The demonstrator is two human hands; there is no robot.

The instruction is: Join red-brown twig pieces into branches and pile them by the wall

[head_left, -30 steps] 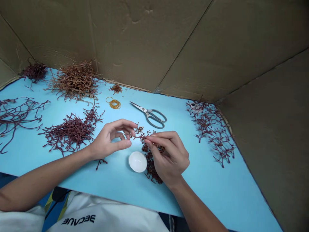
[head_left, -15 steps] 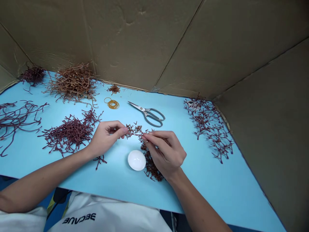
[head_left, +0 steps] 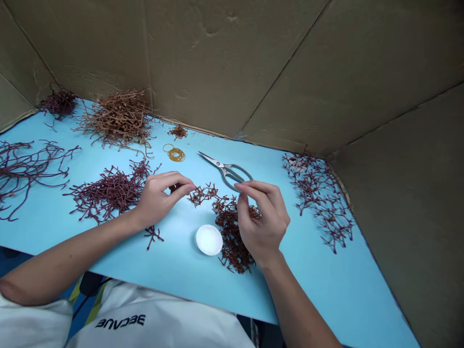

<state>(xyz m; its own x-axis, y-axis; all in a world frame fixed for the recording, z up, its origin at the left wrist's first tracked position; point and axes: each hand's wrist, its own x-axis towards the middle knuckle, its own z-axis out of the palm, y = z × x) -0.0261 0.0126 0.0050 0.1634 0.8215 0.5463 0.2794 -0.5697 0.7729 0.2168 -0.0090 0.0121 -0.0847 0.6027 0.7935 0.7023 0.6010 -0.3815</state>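
My left hand is pinched closed at the left end of a small reddish-brown twig cluster; what its fingertips hold is too small to name. My right hand is raised, thumb and index fingertips slightly apart with nothing visible between them, in front of the scissors' grey handles. Below and partly behind it lies a dark brown pile of short twig pieces. A small white bowl touches or nearly touches that pile's left side.
Grey-handled scissors lie behind my hands, beside yellow rubber bands. Purple twigs are heaped at left, a brown twig pile at the back, and branched twigs at right. Cardboard walls enclose the blue table.
My right hand has moved right and up, away from my left hand, and its thumb and index finger have parted. The view has shifted slightly.
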